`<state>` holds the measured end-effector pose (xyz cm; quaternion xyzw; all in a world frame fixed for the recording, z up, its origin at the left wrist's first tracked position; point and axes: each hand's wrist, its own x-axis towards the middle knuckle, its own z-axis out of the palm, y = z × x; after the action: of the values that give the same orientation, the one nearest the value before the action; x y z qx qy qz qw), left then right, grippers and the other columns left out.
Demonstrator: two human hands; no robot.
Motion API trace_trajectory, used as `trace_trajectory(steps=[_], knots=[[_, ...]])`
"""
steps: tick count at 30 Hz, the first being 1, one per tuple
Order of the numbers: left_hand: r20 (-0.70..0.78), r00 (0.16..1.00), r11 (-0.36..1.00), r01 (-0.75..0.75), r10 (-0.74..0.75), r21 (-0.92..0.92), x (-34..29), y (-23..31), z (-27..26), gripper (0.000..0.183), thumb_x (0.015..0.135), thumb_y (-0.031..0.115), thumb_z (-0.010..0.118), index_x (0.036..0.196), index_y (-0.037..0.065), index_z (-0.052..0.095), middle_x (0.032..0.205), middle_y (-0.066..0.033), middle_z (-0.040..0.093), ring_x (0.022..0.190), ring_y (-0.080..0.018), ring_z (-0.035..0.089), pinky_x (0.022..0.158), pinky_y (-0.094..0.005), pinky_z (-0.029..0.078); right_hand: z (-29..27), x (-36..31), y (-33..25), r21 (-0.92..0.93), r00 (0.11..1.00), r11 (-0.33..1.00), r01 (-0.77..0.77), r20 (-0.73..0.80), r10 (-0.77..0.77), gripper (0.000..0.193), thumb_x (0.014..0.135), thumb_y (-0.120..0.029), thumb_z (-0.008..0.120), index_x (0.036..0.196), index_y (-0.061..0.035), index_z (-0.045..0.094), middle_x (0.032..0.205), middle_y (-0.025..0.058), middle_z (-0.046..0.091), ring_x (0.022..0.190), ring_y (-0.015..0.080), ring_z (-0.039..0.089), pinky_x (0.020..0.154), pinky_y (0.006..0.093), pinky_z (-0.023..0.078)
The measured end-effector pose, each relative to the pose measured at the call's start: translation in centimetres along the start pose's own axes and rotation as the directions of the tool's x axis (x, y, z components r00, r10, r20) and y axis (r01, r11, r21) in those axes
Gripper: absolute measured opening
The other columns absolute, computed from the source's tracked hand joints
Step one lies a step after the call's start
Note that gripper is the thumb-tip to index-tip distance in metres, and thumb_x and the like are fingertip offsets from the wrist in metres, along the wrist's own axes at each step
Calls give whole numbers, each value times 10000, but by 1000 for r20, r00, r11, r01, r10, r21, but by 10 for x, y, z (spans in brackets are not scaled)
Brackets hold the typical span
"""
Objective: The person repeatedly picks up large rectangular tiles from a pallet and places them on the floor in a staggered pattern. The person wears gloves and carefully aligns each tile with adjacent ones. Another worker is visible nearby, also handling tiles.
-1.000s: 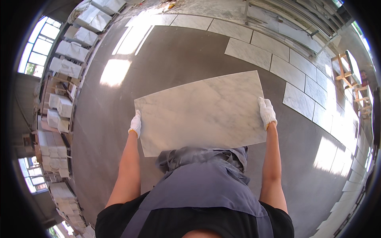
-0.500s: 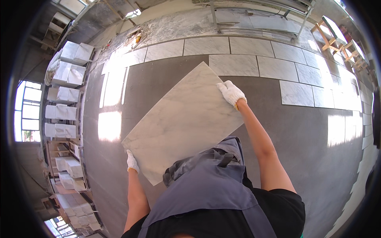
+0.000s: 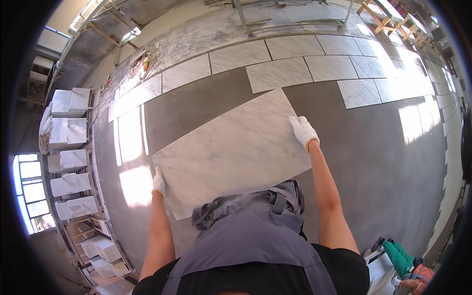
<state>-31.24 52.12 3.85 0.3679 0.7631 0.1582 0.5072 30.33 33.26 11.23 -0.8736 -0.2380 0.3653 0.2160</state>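
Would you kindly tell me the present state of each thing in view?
Slab: held by its two ends, slanted, right end farther forward.
Left hand: gloved, gripping the slab's left end.
Right hand: gloved, gripping the slab's right end.
Tiles: laid flat in staggered rows, some sunlit.
Floor: gray, partly tiled, sunlit in patches.
Window: bright; open or shut, unclear.
Stacks: lined up at left.

Near edge of slab partly out of sight behind apron, co-worker btm R partly past pic edge
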Motion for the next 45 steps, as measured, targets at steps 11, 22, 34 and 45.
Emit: trace_trajectory(steps=[11, 22, 34, 45], knots=[[228, 964, 847, -235, 139, 478, 97, 95, 88, 876, 985, 704, 370, 1380, -58, 552, 1375, -178, 604, 1264, -278, 551, 1065, -380, 402, 14, -102, 71, 172, 927, 945, -279, -208, 312, 630, 978, -577, 463, 1277, -37, 591, 1307, 220, 624, 1234, 388, 565, 1024, 431, 432], [381, 907, 827, -350, 181, 441, 126, 184, 152, 908, 967, 710, 414, 1375, -92, 537, 1349, -165, 612, 1226, -249, 554, 1067, -373, 400, 35, -82, 89, 292, 825, 856, -427, -262, 501, 682, 970, -615, 470, 1305, -32, 584, 1324, 227, 617, 1254, 378, 563, 1038, 427, 430], [561, 787, 739, -535, 259, 410, 211, 239, 217, 907, 976, 703, 379, 1443, -69, 469, 1405, -177, 572, 1266, -312, 543, 1091, -390, 390, 67, -43, 80, 481, 773, 783, -394, -287, 565, 661, 982, -593, 461, 1292, -19, 570, 1266, 228, 641, 1213, 381, 591, 1001, 424, 457], [492, 869, 733, -370, 56, 570, 296, 264, 319, 965, 945, 761, 357, 1461, -48, 458, 1421, -151, 562, 1291, -288, 510, 1129, -388, 377, 55, 7, 56, 542, 753, 698, -467, -169, 635, 668, 994, -603, 459, 1374, -57, 526, 1391, 197, 583, 1320, 377, 520, 1085, 445, 401]])
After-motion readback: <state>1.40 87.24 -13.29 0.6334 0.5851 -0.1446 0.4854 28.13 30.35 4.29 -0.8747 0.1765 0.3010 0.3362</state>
